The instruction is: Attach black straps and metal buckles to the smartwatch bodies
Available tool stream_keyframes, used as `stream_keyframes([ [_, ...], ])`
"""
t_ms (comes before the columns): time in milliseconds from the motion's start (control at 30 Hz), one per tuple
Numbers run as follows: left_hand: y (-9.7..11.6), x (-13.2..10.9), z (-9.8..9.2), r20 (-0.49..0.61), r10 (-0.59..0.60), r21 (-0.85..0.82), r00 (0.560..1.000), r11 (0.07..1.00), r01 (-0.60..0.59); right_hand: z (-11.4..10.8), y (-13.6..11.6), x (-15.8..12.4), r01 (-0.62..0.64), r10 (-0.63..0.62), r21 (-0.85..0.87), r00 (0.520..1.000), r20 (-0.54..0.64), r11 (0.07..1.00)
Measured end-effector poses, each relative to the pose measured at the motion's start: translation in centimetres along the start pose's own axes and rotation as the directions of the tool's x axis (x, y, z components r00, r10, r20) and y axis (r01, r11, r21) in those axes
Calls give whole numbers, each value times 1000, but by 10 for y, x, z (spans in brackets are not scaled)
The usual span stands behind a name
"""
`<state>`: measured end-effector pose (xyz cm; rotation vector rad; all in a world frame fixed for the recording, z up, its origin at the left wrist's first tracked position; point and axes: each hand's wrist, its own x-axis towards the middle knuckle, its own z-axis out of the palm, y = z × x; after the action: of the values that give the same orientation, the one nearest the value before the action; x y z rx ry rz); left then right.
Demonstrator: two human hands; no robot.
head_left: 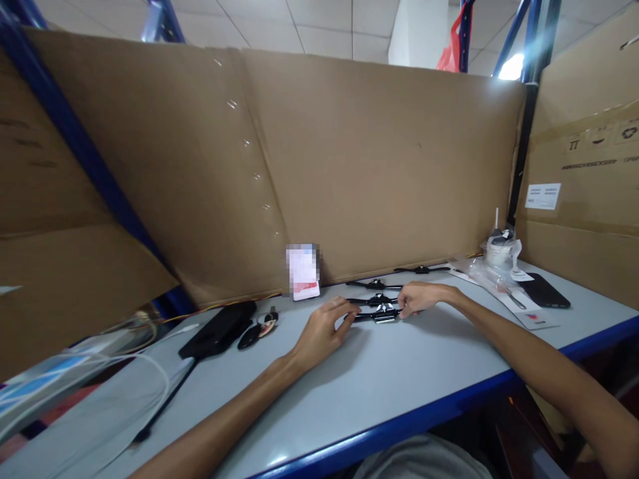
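Both my hands grip the nearest black spokeshave [384,314] by its two handles, low over the grey table. My left hand [323,330] pinches the left handle between thumb and fingers. Around the right handle my right hand [423,297] is closed, hiding most of that end. Just behind lies a second spokeshave [380,300], close to the held one, and farther back a third spokeshave [375,285]. Another spokeshave [422,269] rests at the back by the cardboard wall.
A phone with a lit, blurred screen [303,271] leans on the cardboard wall [349,166]. Keys [258,330], a black case-like box [218,329] and white cables [162,372] lie left. At right are a black phone [545,291], plastic packaging [486,276] and a wrapped cup [499,251].
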<state>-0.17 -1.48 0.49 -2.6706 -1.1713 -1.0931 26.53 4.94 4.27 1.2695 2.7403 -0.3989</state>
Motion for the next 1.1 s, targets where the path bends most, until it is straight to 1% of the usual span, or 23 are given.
stream_keyframes([
  [100, 0, 0, 0, 21, -14, 13, 1000, 1000, 14, 4, -2, 0, -59, 44, -96, 988, -148, 994],
  [167, -1, 0, 0, 21, -24, 20, 999, 1000, 24, 6, -1, 0, -95, 62, -156, 977, -206, 983],
  [267, -2, 0, 1, 24, -20, 28, 1000, 999, 19, 8, 0, 1, -145, 87, -226, 965, -247, 963],
  [400, -5, -1, 3, 19, -12, 28, 1000, 1000, 11, 8, 3, 3, -211, 133, -270, 951, -281, 939],
  [500, -7, -2, 4, 18, -12, 36, 1000, 999, 11, 6, 14, 5, -280, 190, -279, 932, -309, 919],
  [567, -7, -2, 4, 24, -10, 41, 1000, 999, 9, 2, 29, 5, -336, 242, -243, 906, -346, 910],
  [600, -7, -2, 4, 28, -9, 42, 1000, 999, 8, 0, 38, 4, -382, 285, -211, 881, -379, 900],
  [667, -7, -1, 4, 36, -8, 46, 999, 999, 6, -4, 57, 3, -494, 387, -140, 801, -456, 858],
  [700, -7, -1, 4, 40, -7, 48, 999, 999, 5, -5, 66, 1, -525, 419, -128, 784, -459, 842],
  [733, -7, -1, 4, 44, -5, 49, 999, 999, 2, -6, 75, 0, -540, 437, -122, 777, -453, 833],
  [800, -7, -2, 4, 47, -1, 50, 999, 999, -1, -4, 88, -2, -561, 472, -116, 777, -417, 820],
  [867, -7, -2, 4, 51, 0, 47, 999, 999, -2, 0, 96, -3, -568, 494, -114, 784, -375, 815],
  [1000, -8, -2, 4, 57, -8, 44, 998, 999, 5, 7, 98, 0, -563, 500, -115, 797, -339, 818],
  [1100, -8, -2, 4, 56, 3, 46, 998, 999, -6, 5, 98, 3, -557, 496, -111, 799, -340, 823],
])
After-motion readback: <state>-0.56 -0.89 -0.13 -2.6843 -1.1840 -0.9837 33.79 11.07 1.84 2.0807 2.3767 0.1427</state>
